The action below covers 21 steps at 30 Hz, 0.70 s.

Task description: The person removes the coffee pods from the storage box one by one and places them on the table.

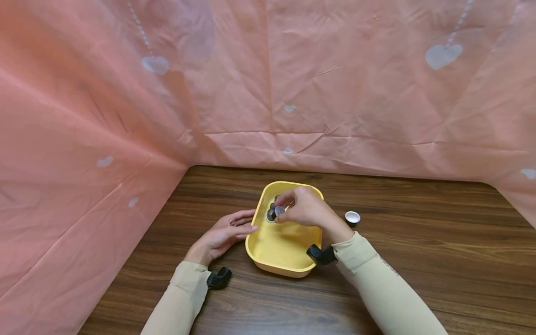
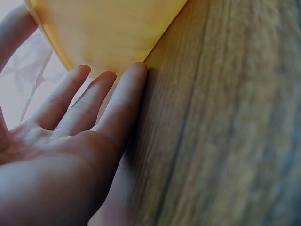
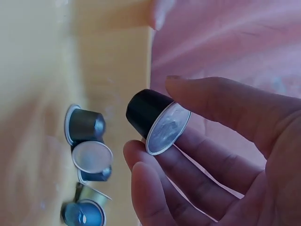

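Note:
A black coffee capsule (image 3: 148,113) with a silver foil lid is pinched between the thumb and fingers of my right hand (image 1: 304,207), over the yellow tray (image 1: 284,246). Several more coffee capsules (image 3: 87,125), dark, blue and gold in tone, lie together inside the tray by its left wall. My left hand (image 1: 222,235) rests at the tray's left side. Its fingertips (image 2: 134,70) touch the outer wall, fingers nearly straight, with the thumb at the rim in the head view.
One dark capsule (image 1: 352,217) with a pale lid stands on the wooden table (image 1: 418,260), right of the tray. A pink cloth (image 1: 356,102) with white hearts hangs behind the table and along its left side.

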Tool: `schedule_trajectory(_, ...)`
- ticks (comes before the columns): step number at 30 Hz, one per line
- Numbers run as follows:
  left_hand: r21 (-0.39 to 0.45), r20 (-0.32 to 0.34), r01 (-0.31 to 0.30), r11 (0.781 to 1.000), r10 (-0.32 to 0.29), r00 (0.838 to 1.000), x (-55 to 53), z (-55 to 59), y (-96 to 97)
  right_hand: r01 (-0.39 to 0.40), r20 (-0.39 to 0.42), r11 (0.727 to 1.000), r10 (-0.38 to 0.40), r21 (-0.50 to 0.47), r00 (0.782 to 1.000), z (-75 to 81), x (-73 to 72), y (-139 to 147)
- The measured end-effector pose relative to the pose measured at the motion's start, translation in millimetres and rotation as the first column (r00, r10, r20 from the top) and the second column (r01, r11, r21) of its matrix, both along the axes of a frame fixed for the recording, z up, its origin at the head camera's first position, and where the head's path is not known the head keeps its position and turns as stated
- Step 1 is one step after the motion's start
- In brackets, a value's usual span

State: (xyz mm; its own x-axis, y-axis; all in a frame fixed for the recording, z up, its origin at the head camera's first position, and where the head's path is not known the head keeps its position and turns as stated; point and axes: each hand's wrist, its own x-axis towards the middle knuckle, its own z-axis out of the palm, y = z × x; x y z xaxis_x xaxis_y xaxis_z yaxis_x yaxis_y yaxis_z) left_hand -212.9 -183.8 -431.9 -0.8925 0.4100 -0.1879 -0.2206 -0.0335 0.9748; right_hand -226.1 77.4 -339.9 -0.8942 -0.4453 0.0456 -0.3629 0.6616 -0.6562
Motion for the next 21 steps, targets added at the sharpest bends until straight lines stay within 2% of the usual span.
schedule_trajectory(4, -0.006, -0.006, 0.005, 1.000, -0.005, 1.000, -0.2, -1.2, -0.2, 0.016, 0.001, 0.999, -0.016, -0.042, 1.000, 1.6, 2.6, 12)
schedule_trajectory(9, -0.009, -0.008, 0.001, 1.000, -0.001, 1.000, -0.4, -0.8, 0.7, 0.041, 0.039, 0.991, -0.036, -0.128, 0.999, -0.1, 5.3, 26)
schedule_trajectory(16, -0.017, -0.004, -0.007, 1.000, 0.007, 1.000, -0.6, -0.6, 1.6, -0.004, 0.094, 0.967, 0.029, -0.254, 0.995, -13.9, 9.3, 35)
schedule_trajectory(21, -0.016, -0.007, -0.001, 1.000, 0.001, 1.000, 0.6, -0.4, 1.1, -0.014, 0.105, 0.957, 0.046, -0.289, 0.993, -20.0, 11.3, 36)
